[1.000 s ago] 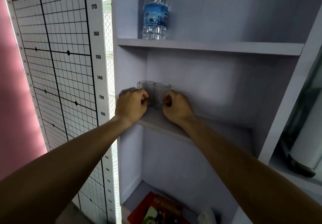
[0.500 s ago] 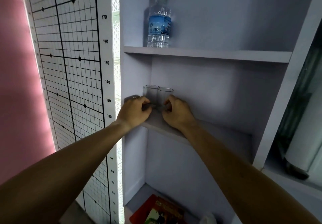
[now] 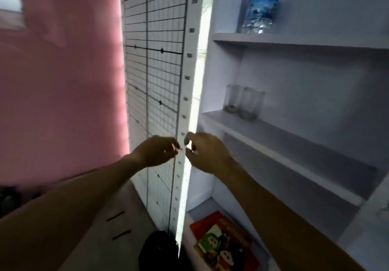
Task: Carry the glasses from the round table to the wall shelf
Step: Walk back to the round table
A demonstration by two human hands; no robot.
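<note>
Glasses point(image 3: 244, 102) upright near shelf point(image 3: 273, 131) left edge; hands point(image 3: 183, 150) empty, apart below.

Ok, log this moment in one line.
glasses: upright, side by side on middle shelf | left hand: empty | right hand: empty | both below shelf

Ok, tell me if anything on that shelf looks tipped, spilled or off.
Nothing stands out. Both glasses stand upright, side by side on the middle shelf, near its left end. The water bottle stands upright on the shelf above. The picture is blurred, so fine cracks would not show.
</note>
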